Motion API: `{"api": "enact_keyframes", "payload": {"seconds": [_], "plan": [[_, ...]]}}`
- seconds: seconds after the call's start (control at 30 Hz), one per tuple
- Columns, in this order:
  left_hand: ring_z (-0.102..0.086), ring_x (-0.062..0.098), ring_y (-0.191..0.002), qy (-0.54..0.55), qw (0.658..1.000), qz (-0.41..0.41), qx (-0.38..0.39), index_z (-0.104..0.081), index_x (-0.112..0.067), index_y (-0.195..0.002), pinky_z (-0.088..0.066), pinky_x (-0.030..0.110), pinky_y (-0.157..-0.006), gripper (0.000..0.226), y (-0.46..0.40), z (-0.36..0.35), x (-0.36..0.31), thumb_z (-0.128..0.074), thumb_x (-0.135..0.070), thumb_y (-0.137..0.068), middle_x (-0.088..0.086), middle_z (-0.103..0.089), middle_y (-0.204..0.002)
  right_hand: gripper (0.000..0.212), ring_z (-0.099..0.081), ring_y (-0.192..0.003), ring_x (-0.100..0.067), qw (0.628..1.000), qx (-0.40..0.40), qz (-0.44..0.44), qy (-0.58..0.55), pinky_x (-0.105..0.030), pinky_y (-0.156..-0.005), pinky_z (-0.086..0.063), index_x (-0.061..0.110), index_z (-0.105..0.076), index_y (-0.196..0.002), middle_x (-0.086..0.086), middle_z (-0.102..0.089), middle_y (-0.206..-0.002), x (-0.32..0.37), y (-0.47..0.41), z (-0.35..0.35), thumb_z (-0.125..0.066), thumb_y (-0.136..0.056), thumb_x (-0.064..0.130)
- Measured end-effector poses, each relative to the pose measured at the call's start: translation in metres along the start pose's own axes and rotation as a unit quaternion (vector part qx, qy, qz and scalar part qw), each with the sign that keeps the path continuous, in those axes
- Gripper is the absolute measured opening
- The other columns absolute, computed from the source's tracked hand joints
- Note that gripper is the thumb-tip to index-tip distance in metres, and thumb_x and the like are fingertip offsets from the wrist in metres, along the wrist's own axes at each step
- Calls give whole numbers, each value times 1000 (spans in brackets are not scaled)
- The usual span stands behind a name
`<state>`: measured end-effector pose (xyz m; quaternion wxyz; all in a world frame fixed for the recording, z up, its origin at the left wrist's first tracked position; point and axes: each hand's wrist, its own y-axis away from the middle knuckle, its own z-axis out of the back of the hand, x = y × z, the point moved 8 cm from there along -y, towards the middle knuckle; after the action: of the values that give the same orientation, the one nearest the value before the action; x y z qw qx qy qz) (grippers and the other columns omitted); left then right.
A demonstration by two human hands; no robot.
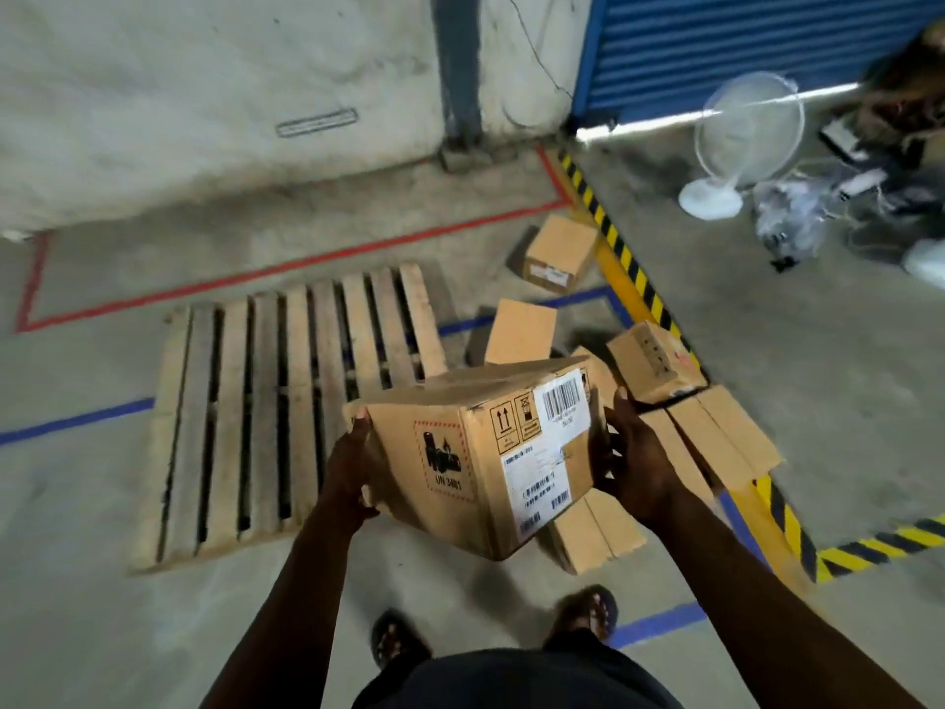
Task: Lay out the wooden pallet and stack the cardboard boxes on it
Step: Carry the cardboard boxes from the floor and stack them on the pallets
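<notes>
Cardboard box, printed with a barcode label, handling arrows and a UN 3481 mark, is held tilted in the air between both hands, above the concrete floor and just off the near right corner of the wooden pallet. The left hand grips the box's left side, its fingers curled round the lower edge and the thumb pressed on the top corner. The right hand clamps the right side, where the fingers wrap behind the panel and are mostly hidden. The pallet lies flat on the floor with its slats running away from the person, and nothing rests on it. To its right, more boxes lie scattered: a small box beside the yellow-and-black striped line, another box nearer the pallet, a tilted box just past the right hand, and flattened cartons underneath. A white fan stands farther off, before a blue shutter. Red and blue tape lines cross the floor.
</notes>
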<state>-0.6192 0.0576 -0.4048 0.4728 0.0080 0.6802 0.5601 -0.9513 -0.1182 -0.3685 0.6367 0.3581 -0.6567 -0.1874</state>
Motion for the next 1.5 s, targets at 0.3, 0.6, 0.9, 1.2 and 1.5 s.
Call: {"api": "enact_keyframes", "payload": {"seconds": [0.3, 0.6, 0.9, 1.2, 1.5], "plan": [[-55, 30, -116, 62, 998, -29, 8, -59, -28, -133, -48, 52, -99, 67, -23, 192, -26, -53, -79, -91, 6, -58, -129, 51, -69, -105, -32, 997, 74, 13, 33, -43, -75, -62, 26, -71, -130, -14, -73, -126, -47, 22, -202, -60, -95, 62], [-33, 44, -149, 53, 998, 17, -15, -36, -18, -160, -24, 62, -120, 81, -98, 226, -75, -40, -72, -100, 20, -44, -153, 63, -62, -125, -38, 993, 92, -21, 74, -62, -113, -44, 32, -70, -130, -8, -71, -132, -41, -45, -282, -58, -88, 77], [-32, 44, -150, 15, 997, -15, -79, -48, -38, -147, -36, 59, -110, 57, -199, 235, -151, -57, -63, -97, 13, -42, -155, 95, -60, -125, -31, 984, 119, -86, 100, -50, -100, -51, 27, -59, -140, -7, -65, -138, -21, -160, -353, -58, -71, 93], [-59, 42, -125, 111, 992, 60, -9, -59, -26, -137, -52, 61, -103, 94, -427, 205, -129, -87, -67, -57, 19, -59, -142, 64, -68, -112, -30, 935, 171, -216, 224, -49, -88, -51, 30, -67, -121, -2, -79, -111, -64, -334, -411, -53, -85, 81], [-70, 21, -106, -31, 996, 37, 77, -63, -13, -142, -60, 33, -75, 59, -683, 183, -12, -80, -18, -85, 6, -72, -124, 86, -54, -139, -20, 892, 216, -96, 385, -44, -118, -44, 27, -39, -160, 4, -57, -151, -286, -554, -429, -84, -87, 20]]}}
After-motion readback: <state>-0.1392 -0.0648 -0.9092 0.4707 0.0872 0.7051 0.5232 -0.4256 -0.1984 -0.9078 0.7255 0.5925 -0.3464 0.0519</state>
